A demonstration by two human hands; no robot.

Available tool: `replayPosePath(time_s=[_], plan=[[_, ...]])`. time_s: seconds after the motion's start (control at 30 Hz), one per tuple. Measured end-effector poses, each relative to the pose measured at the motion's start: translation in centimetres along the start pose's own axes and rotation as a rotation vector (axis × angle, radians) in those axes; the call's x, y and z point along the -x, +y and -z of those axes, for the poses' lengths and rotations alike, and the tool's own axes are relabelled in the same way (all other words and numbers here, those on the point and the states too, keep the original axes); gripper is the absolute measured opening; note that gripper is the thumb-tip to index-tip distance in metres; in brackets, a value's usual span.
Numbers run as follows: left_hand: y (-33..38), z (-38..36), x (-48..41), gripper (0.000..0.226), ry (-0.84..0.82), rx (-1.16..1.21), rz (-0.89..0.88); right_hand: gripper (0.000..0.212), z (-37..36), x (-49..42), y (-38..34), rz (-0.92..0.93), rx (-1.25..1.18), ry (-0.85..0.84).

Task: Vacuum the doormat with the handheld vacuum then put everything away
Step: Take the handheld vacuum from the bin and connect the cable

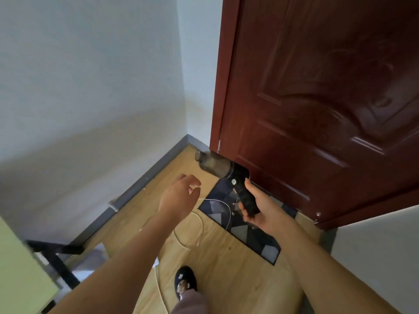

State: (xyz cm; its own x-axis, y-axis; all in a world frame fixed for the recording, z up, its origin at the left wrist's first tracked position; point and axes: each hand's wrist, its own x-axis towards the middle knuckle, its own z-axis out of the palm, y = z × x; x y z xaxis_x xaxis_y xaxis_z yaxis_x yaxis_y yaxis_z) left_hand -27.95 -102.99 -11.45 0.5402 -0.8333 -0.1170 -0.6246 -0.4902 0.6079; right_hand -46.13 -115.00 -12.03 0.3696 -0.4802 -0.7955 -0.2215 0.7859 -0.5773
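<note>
Doormat (243,232) partly hidden behind right hand (264,207) gripping vacuum (226,175)

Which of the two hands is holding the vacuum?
The right hand, gripping the black handheld vacuum; the left hand only pinches a thin white cord.

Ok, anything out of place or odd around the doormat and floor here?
Yes: a thin white cord trails loose across the wooden floor and over the edge of the doormat, pinched in the left hand. The right hand holds the vacuum by its grip, off the mat. No visible damage.
</note>
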Motion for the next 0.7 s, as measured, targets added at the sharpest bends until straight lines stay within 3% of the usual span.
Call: replayPosePath(time_s=[0.23, 0.3, 0.37, 0.5, 0.7], plan=[[-4.4, -10.4, -5.9, 0.025, -0.024, -0.043, 0.064, 0.047, 2.5, -13.4, 3.5, -0.102, 0.036, 0.034], [-5.8, -11.7, -6.2, 0.026, -0.039, -0.053, 0.078, 0.055, 2.1, -15.3, 4.6, -0.102, 0.07, 0.026], [-8.9, -15.8, -7.8, 0.022, -0.025, -0.072, 0.078, 0.07, 2.4, -20.1, 6.5, -0.119, 0.092, 0.023], [-17.8, -25.4, -9.2, 0.016, -0.074, -0.133, 0.172, 0.043, 3.8, -31.0, 12.4, -0.176, 0.032, 0.006], [-29.9, -38.6, -11.2, 0.022, -0.247, -0.296, 0.092, 0.042, 5.1, -45.0, 21.6, -0.235, -0.034, 0.011]])
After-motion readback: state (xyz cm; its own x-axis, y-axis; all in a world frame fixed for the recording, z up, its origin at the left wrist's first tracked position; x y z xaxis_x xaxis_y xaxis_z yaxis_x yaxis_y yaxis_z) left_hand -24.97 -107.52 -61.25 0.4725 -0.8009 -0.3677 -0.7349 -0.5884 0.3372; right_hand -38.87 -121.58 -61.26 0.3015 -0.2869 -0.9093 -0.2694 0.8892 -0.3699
